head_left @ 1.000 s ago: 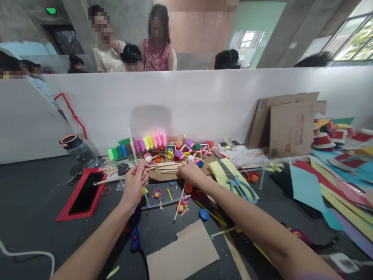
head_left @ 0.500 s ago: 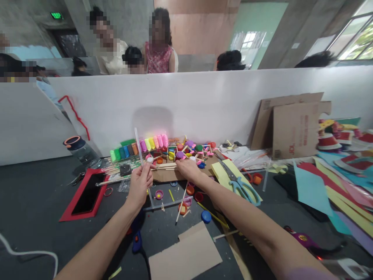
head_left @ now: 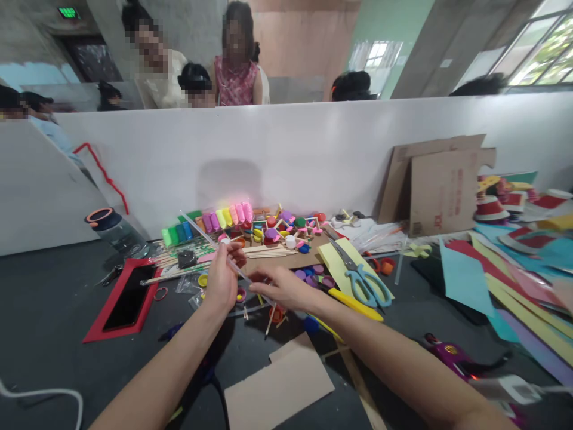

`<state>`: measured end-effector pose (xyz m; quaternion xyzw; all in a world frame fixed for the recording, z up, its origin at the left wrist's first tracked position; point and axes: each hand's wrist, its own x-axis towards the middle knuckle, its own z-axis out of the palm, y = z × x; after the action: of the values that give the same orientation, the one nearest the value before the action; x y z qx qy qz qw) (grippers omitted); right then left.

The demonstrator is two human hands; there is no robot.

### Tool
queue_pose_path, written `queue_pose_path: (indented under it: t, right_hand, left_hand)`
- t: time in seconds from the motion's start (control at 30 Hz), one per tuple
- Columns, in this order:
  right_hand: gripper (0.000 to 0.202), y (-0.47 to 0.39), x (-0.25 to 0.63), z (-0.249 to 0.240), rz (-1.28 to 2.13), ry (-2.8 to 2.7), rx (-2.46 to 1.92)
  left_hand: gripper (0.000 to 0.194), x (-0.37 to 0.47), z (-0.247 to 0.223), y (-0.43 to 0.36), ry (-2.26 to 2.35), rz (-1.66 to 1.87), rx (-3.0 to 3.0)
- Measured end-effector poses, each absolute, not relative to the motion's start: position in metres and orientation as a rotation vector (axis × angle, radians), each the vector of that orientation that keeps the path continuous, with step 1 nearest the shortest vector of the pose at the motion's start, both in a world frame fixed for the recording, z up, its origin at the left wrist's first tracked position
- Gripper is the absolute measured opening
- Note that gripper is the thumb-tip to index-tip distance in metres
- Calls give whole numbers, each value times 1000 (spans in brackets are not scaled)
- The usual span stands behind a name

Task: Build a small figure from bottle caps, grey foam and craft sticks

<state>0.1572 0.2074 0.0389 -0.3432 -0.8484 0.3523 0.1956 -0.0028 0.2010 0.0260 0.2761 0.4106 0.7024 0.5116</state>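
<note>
A thin, straight, translucent rod (head_left: 239, 271) is held slantwise above the dark table (head_left: 49, 298), its upper end pointed to the left. Both forearms are stretched forward; by the left hand (head_left: 222, 276) the rod is grasped between thumb and half-curled fingers. At its lower end the right hand (head_left: 283, 286) is placed, palm downward, fingers bent, but whether they are closed on it cannot be told.

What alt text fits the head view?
A person's left hand holds a clear stick, the right hand by its lower part, over a dark table strewn with craft supplies. Nearby: scissors, a phone on red paper, flat cardboard.
</note>
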Motion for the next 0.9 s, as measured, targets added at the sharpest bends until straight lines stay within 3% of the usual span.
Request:
queue_pose_path:
  t: [0.3, 0.63, 0.9]
  right_hand:
    - [24, 193, 188, 42, 1065, -1936, -1096]
    - [25, 250, 339, 59, 699, -1810, -1904]
    - [30, 265, 400, 28, 511, -1846, -2418]
  left_hand:
    - [48, 22, 36, 186, 980, 1405, 873]
    - [50, -9, 15, 168, 1071, 1222, 876]
    - [52, -28, 11, 158, 1151, 1196, 940]
